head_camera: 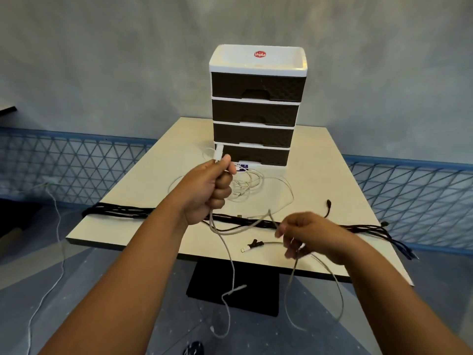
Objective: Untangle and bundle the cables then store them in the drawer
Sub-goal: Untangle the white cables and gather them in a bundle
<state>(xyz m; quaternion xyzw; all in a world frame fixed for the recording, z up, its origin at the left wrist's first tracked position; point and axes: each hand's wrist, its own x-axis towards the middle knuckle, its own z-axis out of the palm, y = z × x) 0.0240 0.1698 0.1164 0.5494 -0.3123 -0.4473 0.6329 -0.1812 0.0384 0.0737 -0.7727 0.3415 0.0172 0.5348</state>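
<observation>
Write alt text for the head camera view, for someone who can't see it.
A person's left hand grips a grey cable raised above a table, while the right hand pinches its other stretch, loops dangling below the table's edge. Behind stand a four-drawer unit, all drawers closed, a white cable tangle and black cables laid across the table.

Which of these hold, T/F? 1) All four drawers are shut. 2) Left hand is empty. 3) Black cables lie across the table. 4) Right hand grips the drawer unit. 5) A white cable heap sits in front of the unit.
1) True: every drawer of the drawer unit is closed.
2) False: the left hand grips a grey cable.
3) True: the black cables stretch across the table.
4) False: the right hand holds cable, well short of the unit.
5) True: the white cable heap lies there.
</observation>
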